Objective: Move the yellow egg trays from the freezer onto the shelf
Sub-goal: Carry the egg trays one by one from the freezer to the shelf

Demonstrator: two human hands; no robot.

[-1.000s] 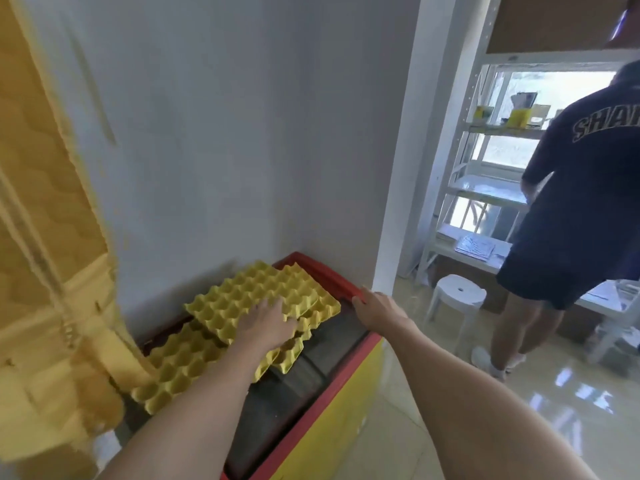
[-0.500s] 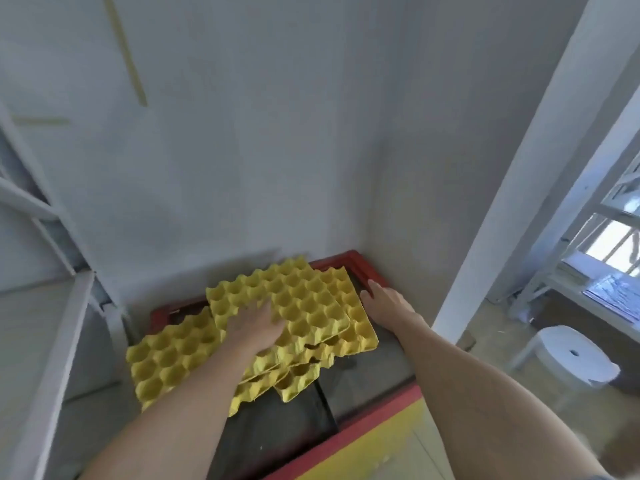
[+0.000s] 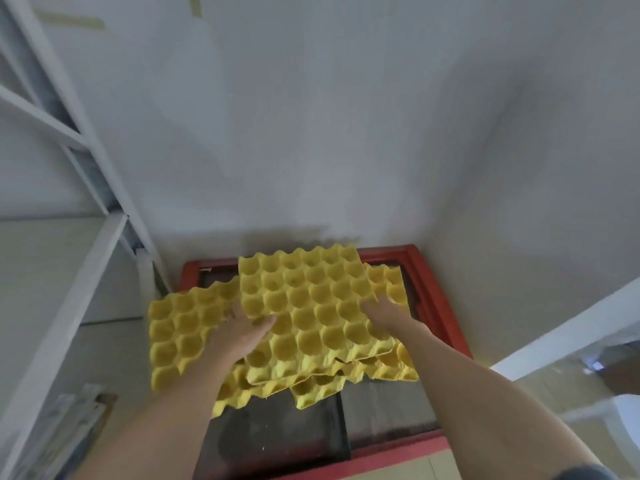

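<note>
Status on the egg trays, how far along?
Done: none visibly; the white shelf at left shows no trays. In hand: left hand and right hand are on the top yellow tray, not clearly lifted. Left: the whole messy pile, including the side tray, lies on the red-rimmed freezer.

Centre of frame: bright yellow egg trays (image 3: pixel 311 306) with a regular grid of round cups. Beneath them, the freezer (image 3: pixel 440 306) has a red rim and dark grey lid panels. Left of frame: white shelf (image 3: pixel 62 327) frame. Upper frame: pale grey wall (image 3: pixel 329 133).
</note>
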